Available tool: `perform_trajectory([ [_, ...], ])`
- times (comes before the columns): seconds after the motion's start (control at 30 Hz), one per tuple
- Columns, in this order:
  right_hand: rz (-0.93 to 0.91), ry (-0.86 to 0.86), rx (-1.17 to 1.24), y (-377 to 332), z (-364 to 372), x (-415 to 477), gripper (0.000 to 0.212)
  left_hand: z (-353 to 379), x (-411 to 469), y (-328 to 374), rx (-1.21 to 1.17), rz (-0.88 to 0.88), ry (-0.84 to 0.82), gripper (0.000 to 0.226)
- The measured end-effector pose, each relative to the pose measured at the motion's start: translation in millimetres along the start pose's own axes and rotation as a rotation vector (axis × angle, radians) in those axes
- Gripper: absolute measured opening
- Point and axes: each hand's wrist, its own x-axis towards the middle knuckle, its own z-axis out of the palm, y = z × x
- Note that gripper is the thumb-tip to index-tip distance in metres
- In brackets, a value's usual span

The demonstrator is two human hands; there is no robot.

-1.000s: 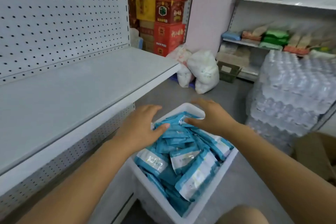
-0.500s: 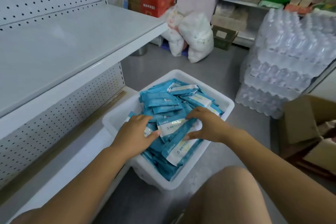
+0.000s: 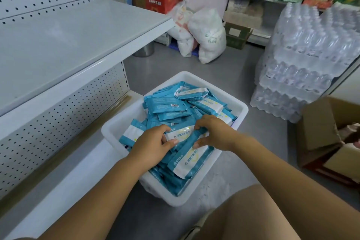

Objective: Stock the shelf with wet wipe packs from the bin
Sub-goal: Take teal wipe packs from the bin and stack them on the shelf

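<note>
A white plastic bin (image 3: 240, 108) stands on the grey floor, heaped with several blue-and-white wet wipe packs (image 3: 169, 103). Both hands are in the near half of the bin. My left hand (image 3: 153, 145) grips the left end of one wet wipe pack (image 3: 180, 132), thumb on top. My right hand (image 3: 215, 132) pinches the right end of that same pack, with its thumb touching another pack (image 3: 188, 161) lying below. The white shelf (image 3: 64, 33) at the left is bare.
A perforated shelf back panel (image 3: 64, 107) and a low base shelf (image 3: 64, 171) sit left of the bin. Stacked water-bottle cases (image 3: 303, 54) stand at the right, cardboard boxes (image 3: 327, 132) nearer right, white sacks (image 3: 206, 33) behind. My knee (image 3: 243, 218) is at the bottom.
The view has tilted down from the shelf toward the bin. Both hands moved from the far end of the heap to its near half and closed on one pack.
</note>
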Motion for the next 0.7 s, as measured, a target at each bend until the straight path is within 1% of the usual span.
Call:
perform_trajectory([
  [0.13,0.002,-0.013,0.015,0,-1,6,0.041,1,0,-1,-0.060,-0.022,-0.019,0.035],
  [0.2,0.003,-0.019,0.030,0,-1,9,0.039,-1,-1,0,-0.071,-0.022,-0.047,0.029],
  [0.3,0.014,-0.022,0.107,-1,-1,12,0.037,-2,-1,1,-0.091,-0.009,-0.078,0.016],
  [0.37,0.021,-0.008,0.182,0,-1,14,0.035,-2,-2,1,-0.125,-0.003,-0.093,0.012],
  [0.43,0.030,0.027,0.247,0,-2,16,0.032,-3,-2,2,-0.181,-0.011,-0.095,0.014],
  [0.53,0.039,0.085,0.346,-1,-7,19,0.029,-8,-4,5,-0.287,-0.052,-0.058,0.026],
  [0.6,0.024,0.127,0.454,-4,-13,19,0.028,-14,-3,5,-0.291,-0.075,-0.036,0.031],
  [0.7,0.024,0.167,0.630,-12,-18,19,0.031,-24,-3,8,-0.347,-0.117,-0.041,0.027],
])
